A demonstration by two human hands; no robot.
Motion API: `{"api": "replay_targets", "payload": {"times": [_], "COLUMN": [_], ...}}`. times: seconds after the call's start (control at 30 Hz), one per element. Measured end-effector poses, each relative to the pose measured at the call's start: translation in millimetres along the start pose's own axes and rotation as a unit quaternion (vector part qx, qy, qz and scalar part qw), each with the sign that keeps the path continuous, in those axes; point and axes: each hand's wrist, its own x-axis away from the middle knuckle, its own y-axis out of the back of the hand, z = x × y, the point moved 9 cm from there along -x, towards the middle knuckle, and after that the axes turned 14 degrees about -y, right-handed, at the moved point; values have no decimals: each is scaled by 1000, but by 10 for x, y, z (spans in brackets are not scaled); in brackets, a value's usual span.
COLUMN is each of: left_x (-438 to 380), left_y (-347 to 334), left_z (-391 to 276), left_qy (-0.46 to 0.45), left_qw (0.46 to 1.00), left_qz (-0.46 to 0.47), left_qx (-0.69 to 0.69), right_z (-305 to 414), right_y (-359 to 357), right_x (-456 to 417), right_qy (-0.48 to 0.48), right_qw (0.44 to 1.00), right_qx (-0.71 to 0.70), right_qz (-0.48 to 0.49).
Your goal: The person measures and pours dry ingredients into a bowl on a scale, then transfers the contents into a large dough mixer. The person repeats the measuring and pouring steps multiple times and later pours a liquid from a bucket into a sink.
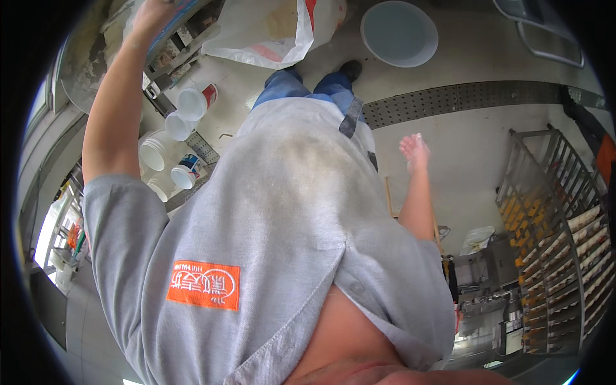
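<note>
My left hand (pixel 153 17) reaches up to the top left edge of the view, beside a blue-edged surface; its fingers are partly cut off, so any hold is unclear. My right hand (pixel 415 150) hangs in the air at my right, whitish on the skin, fingers loosely bent and holding nothing. Before me lies a large white plastic bag (pixel 262 33) with red print, its lower edge near my legs. A round white tub (pixel 399 33) holding bluish-grey contents stands on the floor to the right of the bag. I wear a stained, light-coloured apron (pixel 308 154).
Several plastic buckets (pixel 192 103) stand on the floor at left, near metal framing. A perforated metal floor strip (pixel 409 103) crosses at right. A tall rack (pixel 553 231) with loaded trays stands at far right. A metal tubular frame (pixel 548 48) shows at top right.
</note>
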Motion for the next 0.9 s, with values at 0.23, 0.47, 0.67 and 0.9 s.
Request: {"api": "replay_targets", "payload": {"times": [0.23, 0.47, 0.67, 0.9], "left_x": [-24, -40, -43, -41], "left_y": [135, 205, 162, 154], "left_z": [-130, -164, -79, -84], "left_qy": [-28, 3, 92, 70], "left_qw": [998, 1000, 993, 994], "left_qz": [11, -3, 78, 89], "left_qx": [59, 26, 8, -8], "right_z": [303, 991, 847, 169], "right_y": [-260, -881, -808, -231], "right_x": [-75, 250, 137, -106], "right_qy": [-10, 72, 55, -20], "right_qw": [998, 994, 995, 996], "right_qx": [66, 59, 65, 87], "right_qz": [-4, 53, 54, -7]}}
